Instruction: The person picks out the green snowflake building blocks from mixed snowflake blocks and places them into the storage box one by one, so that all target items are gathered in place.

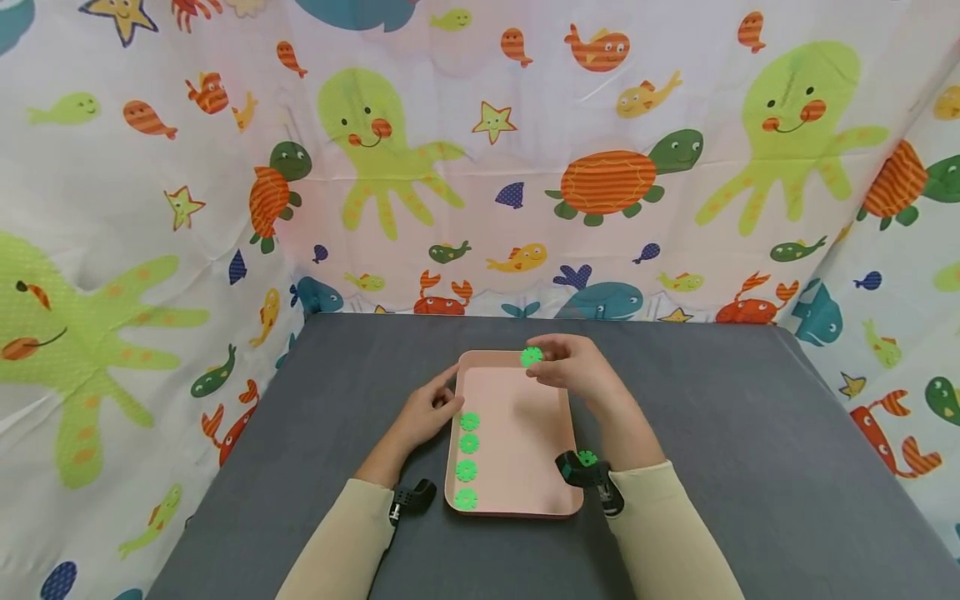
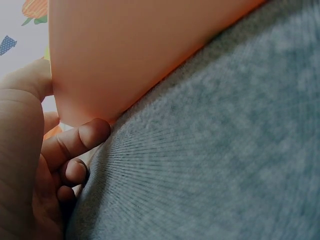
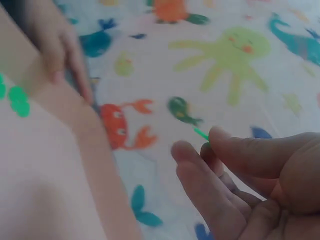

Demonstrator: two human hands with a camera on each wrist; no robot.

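A shallow pink tray (image 1: 528,433) lies on the table. Down its left side runs a column of several green notched plastic discs (image 1: 467,471). My right hand (image 1: 581,367) is over the tray's far right corner, pinching another green notched disc (image 1: 531,357) between thumb and fingers. In the right wrist view that disc (image 3: 201,133) shows edge-on at the thumb tip. My left hand (image 1: 423,412) holds the tray's left side near the far corner. Its thumb (image 2: 30,80) reaches over the rim, while a fingertip (image 2: 96,131) rests low against the outer wall.
Another green disc (image 1: 587,457) shows beside the tray's right edge, partly hidden by the right wrist camera (image 1: 577,471). A grey cloth (image 1: 720,417) covers the table. Behind and at the sides hangs a curtain (image 1: 465,192) printed with sea animals.
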